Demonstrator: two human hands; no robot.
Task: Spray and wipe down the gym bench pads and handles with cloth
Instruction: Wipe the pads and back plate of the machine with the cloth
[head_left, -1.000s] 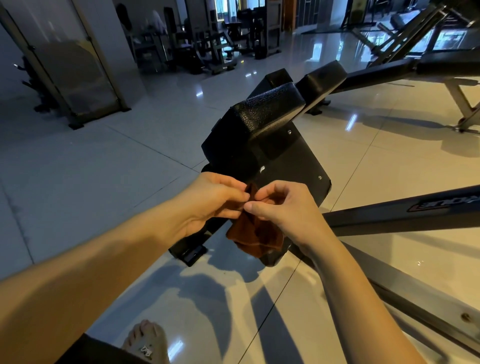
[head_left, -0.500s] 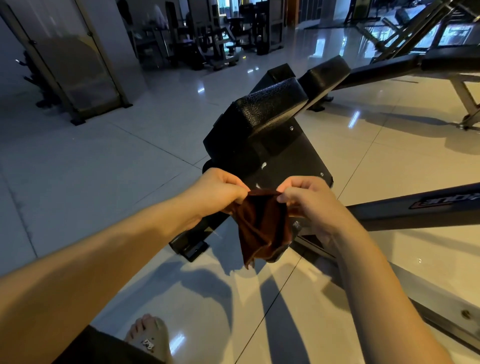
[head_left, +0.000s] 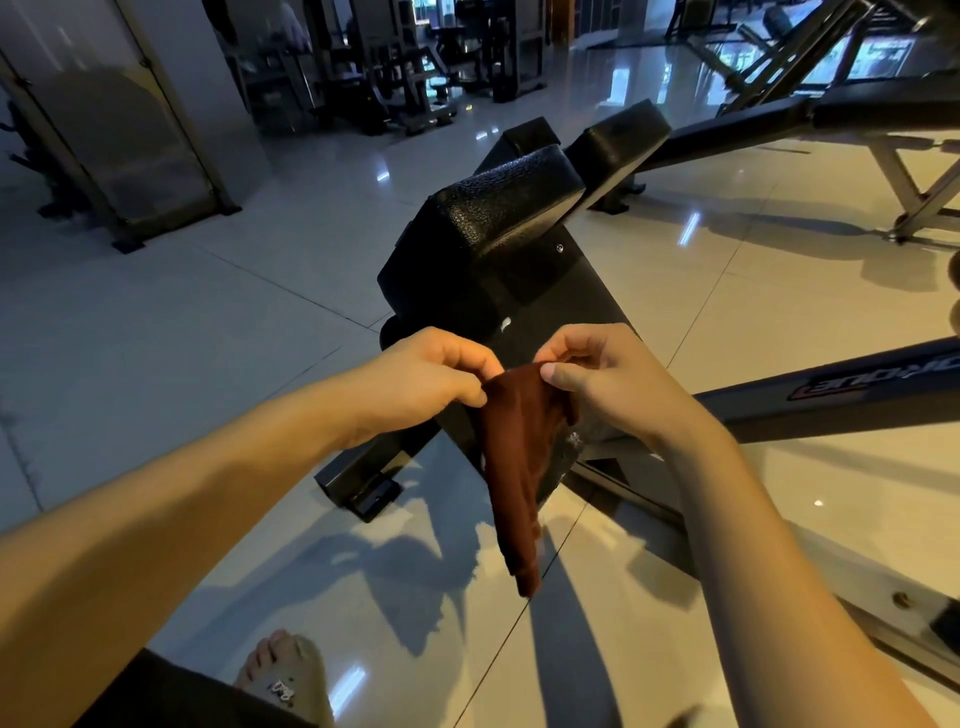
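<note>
A dark red-brown cloth (head_left: 517, 467) hangs down in front of me in a long narrow fold. My left hand (head_left: 431, 376) pinches its upper left corner. My right hand (head_left: 605, 376) pinches the upper right edge between thumb and fingers. Just behind the hands stands a black textured bench pad (head_left: 498, 218) on a black back plate (head_left: 571, 306). A second black pad (head_left: 618, 140) sits further back. No spray bottle is in view.
A metal frame beam with red lettering (head_left: 841, 395) runs to the right, and another rail (head_left: 779, 587) crosses the glossy tiled floor below it. A black bench (head_left: 779, 124) stands at the back right. More gym machines (head_left: 395, 67) fill the back. My sandalled foot (head_left: 285, 675) is at the bottom.
The cloth was bunched between my hands, then spread wide; now the hands are closer together and the cloth hangs longer and narrower. The view has tilted slightly down.
</note>
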